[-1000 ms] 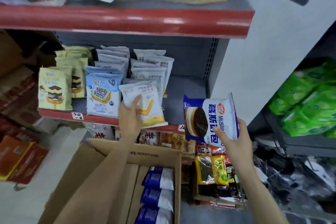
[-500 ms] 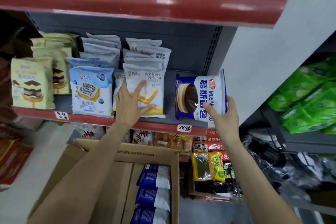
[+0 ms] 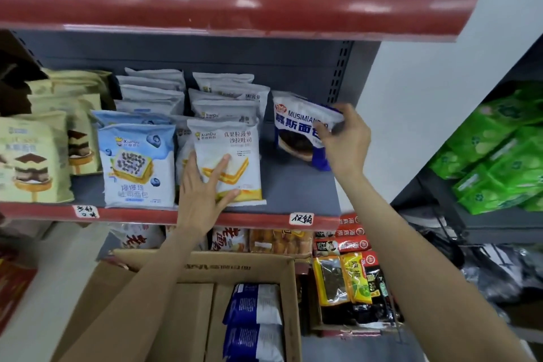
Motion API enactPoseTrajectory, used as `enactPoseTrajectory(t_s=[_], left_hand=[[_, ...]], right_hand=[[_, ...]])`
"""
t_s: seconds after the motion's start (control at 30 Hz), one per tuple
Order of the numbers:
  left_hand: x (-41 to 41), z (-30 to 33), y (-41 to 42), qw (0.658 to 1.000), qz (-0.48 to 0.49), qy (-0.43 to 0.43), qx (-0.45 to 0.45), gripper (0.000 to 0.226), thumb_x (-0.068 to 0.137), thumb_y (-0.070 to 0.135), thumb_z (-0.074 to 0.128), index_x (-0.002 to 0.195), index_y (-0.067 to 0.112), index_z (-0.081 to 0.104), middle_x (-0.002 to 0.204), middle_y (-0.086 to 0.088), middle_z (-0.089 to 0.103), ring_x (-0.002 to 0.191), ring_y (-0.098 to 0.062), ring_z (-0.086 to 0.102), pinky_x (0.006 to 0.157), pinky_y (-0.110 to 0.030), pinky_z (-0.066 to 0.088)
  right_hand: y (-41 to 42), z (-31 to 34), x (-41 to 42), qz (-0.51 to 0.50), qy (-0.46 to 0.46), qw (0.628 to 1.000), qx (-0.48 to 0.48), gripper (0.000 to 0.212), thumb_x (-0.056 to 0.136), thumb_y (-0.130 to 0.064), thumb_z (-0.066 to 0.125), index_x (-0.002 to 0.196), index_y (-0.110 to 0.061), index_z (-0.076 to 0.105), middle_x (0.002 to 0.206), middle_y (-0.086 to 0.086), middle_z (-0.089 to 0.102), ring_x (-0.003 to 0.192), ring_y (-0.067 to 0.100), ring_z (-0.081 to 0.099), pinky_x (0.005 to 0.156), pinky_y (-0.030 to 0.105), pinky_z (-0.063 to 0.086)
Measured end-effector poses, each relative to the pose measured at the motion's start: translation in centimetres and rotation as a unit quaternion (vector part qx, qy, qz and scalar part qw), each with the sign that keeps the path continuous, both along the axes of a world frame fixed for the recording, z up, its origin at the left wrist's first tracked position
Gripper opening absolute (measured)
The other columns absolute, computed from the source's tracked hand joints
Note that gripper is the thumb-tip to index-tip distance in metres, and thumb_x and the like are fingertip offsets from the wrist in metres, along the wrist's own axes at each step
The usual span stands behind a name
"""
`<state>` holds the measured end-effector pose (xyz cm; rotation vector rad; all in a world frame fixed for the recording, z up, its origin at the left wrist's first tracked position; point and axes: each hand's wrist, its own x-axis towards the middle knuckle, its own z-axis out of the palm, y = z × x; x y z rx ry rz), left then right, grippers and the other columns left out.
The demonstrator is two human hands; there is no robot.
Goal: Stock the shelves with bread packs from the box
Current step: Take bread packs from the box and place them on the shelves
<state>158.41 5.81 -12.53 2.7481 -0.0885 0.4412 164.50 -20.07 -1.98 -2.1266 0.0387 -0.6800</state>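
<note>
My right hand [image 3: 343, 141] grips a blue-and-white bread pack [image 3: 296, 129] with a dark round cake printed on it, set far back on the right part of the grey shelf [image 3: 293, 191]. My left hand [image 3: 205, 194] lies with spread fingers flat on the front white-and-yellow bread pack [image 3: 235, 150] of the middle row. Below, an open cardboard box [image 3: 202, 267] holds more blue-and-white packs [image 3: 255, 303] stacked in its right half.
Rows of blue-white packs [image 3: 135, 164] and beige cake packs [image 3: 32, 161] fill the shelf's left. A red shelf edge [image 3: 235, 0] overhangs above. Snack bags [image 3: 349, 282] sit below right, green packs [image 3: 499, 153] on a neighbouring rack.
My right hand carried the blue-and-white pack up from beside the box onto the shelf and pushed it toward the back. My left hand flattened against the white-and-yellow pack and stayed there.
</note>
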Motion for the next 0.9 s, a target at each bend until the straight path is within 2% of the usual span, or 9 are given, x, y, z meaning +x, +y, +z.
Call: enactPoseTrajectory(t_s=[0.07, 0.13, 0.2, 0.27, 0.37, 0.53, 0.73, 0.83, 0.9], left_hand=[[0.2, 0.1, 0.0, 0.999, 0.003, -0.041, -0.004, 0.069, 0.084, 0.063, 0.048, 0.145, 0.037, 0.029, 0.156, -0.021, -0.007, 0.145, -0.035, -0.005, 0.111, -0.056, 0.025], [0.3, 0.3, 0.0, 0.996, 0.012, -0.086, 0.014, 0.069, 0.082, 0.060, 0.058, 0.142, 0.031, 0.039, 0.156, -0.020, -0.002, 0.145, -0.033, -0.003, 0.114, -0.050, 0.017], [0.5, 0.6, -0.2, 0.992, 0.005, -0.113, 0.050, 0.067, 0.081, 0.057, 0.058, 0.140, 0.028, 0.042, 0.156, -0.018, 0.006, 0.145, -0.032, 0.001, 0.116, -0.042, 0.006], [0.6, 0.6, -0.4, 0.991, -0.012, -0.110, 0.071, 0.065, 0.082, 0.051, 0.056, 0.140, 0.027, 0.040, 0.156, -0.014, 0.014, 0.145, -0.029, 0.005, 0.117, -0.047, 0.009], [0.5, 0.3, -0.7, 0.993, -0.026, -0.093, 0.066, 0.064, 0.083, 0.047, 0.049, 0.142, 0.026, 0.036, 0.156, -0.010, 0.020, 0.145, -0.027, 0.009, 0.114, -0.054, 0.019], [0.6, 0.3, -0.9, 0.991, -0.030, -0.113, 0.059, 0.056, 0.089, 0.043, 0.047, 0.141, 0.023, 0.037, 0.155, -0.009, 0.023, 0.145, -0.027, 0.013, 0.114, -0.052, 0.021], [-1.0, 1.1, -1.9, 0.990, -0.023, -0.133, 0.032, 0.051, 0.090, 0.038, 0.045, 0.137, 0.018, 0.044, 0.148, -0.009, 0.038, 0.140, -0.025, 0.025, 0.113, -0.044, 0.024], [-3.1, 1.9, -3.0, 0.987, -0.014, -0.162, -0.001, 0.041, 0.091, 0.033, 0.046, 0.127, 0.014, 0.055, 0.128, -0.005, 0.058, 0.128, -0.022, 0.040, 0.106, -0.039, 0.033], [-5.6, 2.1, -3.4, 0.984, -0.005, -0.173, -0.039, 0.034, 0.092, 0.030, 0.047, 0.118, 0.014, 0.062, 0.108, -0.001, 0.068, 0.107, -0.020, 0.057, 0.091, -0.035, 0.043]], right_hand=[[0.6, -0.4, 3.4, -0.006, -0.005, 0.999, -0.049, 0.034, 0.079, -0.014, 0.069, 0.110, -0.010, 0.058, 0.108, 0.008, 0.060, 0.090, 0.028, 0.059, 0.069, 0.025, 0.037], [0.8, -1.2, 6.2, -0.009, 0.008, 0.994, -0.108, 0.048, 0.082, -0.005, 0.062, 0.128, -0.011, 0.049, 0.135, 0.014, 0.044, 0.105, 0.035, 0.055, 0.078, 0.033, 0.043], [0.9, -2.6, 7.7, -0.017, 0.007, 0.987, -0.157, 0.066, 0.082, 0.007, 0.055, 0.141, -0.017, 0.039, 0.150, 0.021, 0.020, 0.121, 0.039, 0.044, 0.092, 0.038, 0.043], [0.9, -4.4, 7.9, -0.032, 0.018, 0.976, -0.215, 0.073, 0.080, 0.015, 0.048, 0.144, -0.020, 0.036, 0.154, 0.025, 0.009, 0.134, 0.042, 0.028, 0.103, 0.041, 0.037], [0.7, -6.6, 7.5, -0.015, 0.005, 0.956, -0.294, 0.059, 0.083, 0.004, 0.051, 0.139, -0.013, 0.044, 0.155, 0.019, 0.016, 0.141, 0.039, 0.020, 0.108, 0.045, 0.032], [-0.4, -7.9, 9.5, 0.084, 0.131, 0.931, -0.330, 0.076, 0.088, -0.030, 0.058, 0.150, -0.010, 0.018, 0.159, 0.008, 0.000, 0.146, 0.031, 0.006, 0.116, 0.050, 0.018], [-1.0, -8.0, 6.1, 0.122, 0.085, 0.947, -0.283, 0.064, 0.090, -0.021, 0.054, 0.147, -0.011, 0.027, 0.156, 0.009, 0.021, 0.144, 0.030, 0.016, 0.116, 0.046, 0.017], [-0.3, -7.5, 0.8, 0.166, 0.017, 0.955, -0.244, 0.048, 0.092, -0.022, 0.052, 0.138, -0.010, 0.044, 0.144, 0.013, 0.042, 0.133, 0.034, 0.035, 0.111, 0.041, 0.028], [0.3, -7.0, -4.5, 0.187, -0.021, 0.965, -0.183, 0.034, 0.094, -0.022, 0.049, 0.126, -0.012, 0.055, 0.127, 0.008, 0.057, 0.116, 0.026, 0.049, 0.100, 0.030, 0.035]])
